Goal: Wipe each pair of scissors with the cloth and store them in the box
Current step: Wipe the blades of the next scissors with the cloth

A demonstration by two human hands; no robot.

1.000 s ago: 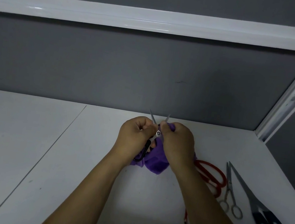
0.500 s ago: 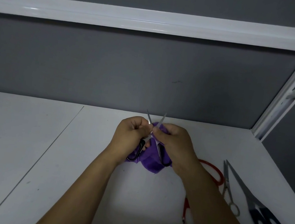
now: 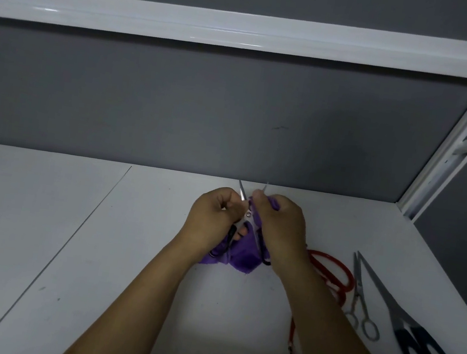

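Above the white table's middle, my left hand (image 3: pixel 214 219) grips a small pair of black-handled scissors (image 3: pixel 246 216), blades spread and pointing up. My right hand (image 3: pixel 279 228) holds the purple cloth (image 3: pixel 242 256) and pinches it around the right blade. The cloth hangs down below both hands. On the table to the right lie red-handled scissors (image 3: pixel 333 269), partly behind my right forearm, a thin all-metal pair (image 3: pixel 359 296) and a large black-handled pair (image 3: pixel 411 334). No box is in view.
The white table (image 3: pixel 96 247) has a seam running diagonally on its left part. A grey wall stands behind, with a white shelf rail (image 3: pixel 246 31) overhead. A white frame post (image 3: pixel 452 147) rises at the right rear corner.
The scissors' handles have spread wider and both hands sit a little lower and closer to me. My right hand's cloth pinch has slid up along the right blade.
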